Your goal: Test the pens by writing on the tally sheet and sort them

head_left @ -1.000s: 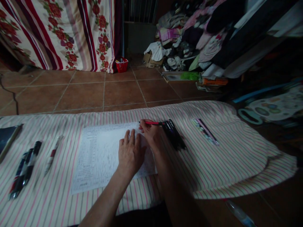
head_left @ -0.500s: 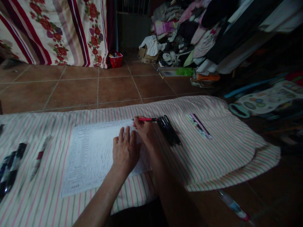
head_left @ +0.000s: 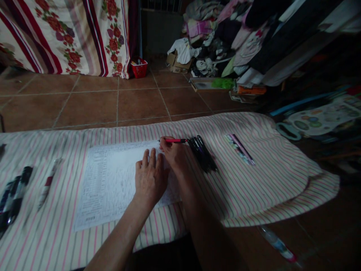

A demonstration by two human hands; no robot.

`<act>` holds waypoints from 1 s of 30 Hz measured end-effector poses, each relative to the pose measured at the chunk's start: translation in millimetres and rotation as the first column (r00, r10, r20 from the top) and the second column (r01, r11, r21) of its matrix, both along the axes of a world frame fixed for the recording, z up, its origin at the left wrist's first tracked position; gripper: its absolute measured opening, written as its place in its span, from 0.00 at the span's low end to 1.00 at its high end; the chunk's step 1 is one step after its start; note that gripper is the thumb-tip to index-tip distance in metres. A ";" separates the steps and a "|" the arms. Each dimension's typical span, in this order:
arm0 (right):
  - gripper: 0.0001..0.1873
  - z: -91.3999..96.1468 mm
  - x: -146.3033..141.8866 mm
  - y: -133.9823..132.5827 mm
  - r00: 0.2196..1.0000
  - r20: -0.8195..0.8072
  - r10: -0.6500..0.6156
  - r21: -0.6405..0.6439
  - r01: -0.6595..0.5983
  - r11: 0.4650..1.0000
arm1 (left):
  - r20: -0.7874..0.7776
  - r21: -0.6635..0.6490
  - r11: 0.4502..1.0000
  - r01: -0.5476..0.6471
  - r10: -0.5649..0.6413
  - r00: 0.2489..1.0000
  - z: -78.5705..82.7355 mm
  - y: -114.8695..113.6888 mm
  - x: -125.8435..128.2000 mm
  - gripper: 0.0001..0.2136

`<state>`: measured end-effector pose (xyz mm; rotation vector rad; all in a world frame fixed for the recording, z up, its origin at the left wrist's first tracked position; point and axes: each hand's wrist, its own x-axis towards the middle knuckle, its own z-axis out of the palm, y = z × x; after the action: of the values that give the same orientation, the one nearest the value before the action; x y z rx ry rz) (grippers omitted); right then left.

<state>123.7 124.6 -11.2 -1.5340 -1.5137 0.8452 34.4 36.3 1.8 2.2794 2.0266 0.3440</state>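
while the left hand [head_left: 150, 178] lay flat on paper [head_left: 97, 188], the right hand [head_left: 172, 152], farther, pinched a red pen [head_left: 175, 140] pointing left.

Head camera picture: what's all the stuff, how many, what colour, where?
Striped cloth: 1, whitish, middle
Paper: 1, white, on cloth
Black pens: several, black, right of paper
Slim sticks: several, pastel, further right
White pen: 1, white, left of paper
Dark pens: several, dark, left edge
Curtain: 1, red and cream, top left
Basket: 1, red, beside curtain
Clothes: uncountable, mixed, top right
Box: 1, brown, by clothes
Bottle: 1, clear, lower right
Tiles: many, brown, floor
Red pen: 1, red, in right hand
Left hand: 1, resting on paper
Right hand: 1, holding red pen
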 end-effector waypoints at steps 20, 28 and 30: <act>0.11 -2.3 0.7 1.0 0.996 -0.077 -0.035 -0.017 0.034 0.999 | -0.051 0.000 1.000 -0.003 0.003 0.999 1.2 -0.5 0.2 0.20; 0.11 1.9 0.1 0.3 1.000 0.009 -0.028 -0.010 0.028 1.000 | -0.043 0.005 1.000 -0.007 0.007 0.999 0.7 -0.2 -0.3 0.20; 0.12 5.7 0.1 -1.2 0.998 0.047 -0.040 -0.022 0.041 0.999 | -0.042 0.007 1.000 -0.004 0.004 0.999 0.3 0.0 -0.4 0.20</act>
<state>123.8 123.4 -5.6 -1.6053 -1.5055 0.8114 34.1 36.3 2.1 2.3065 2.0530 0.3060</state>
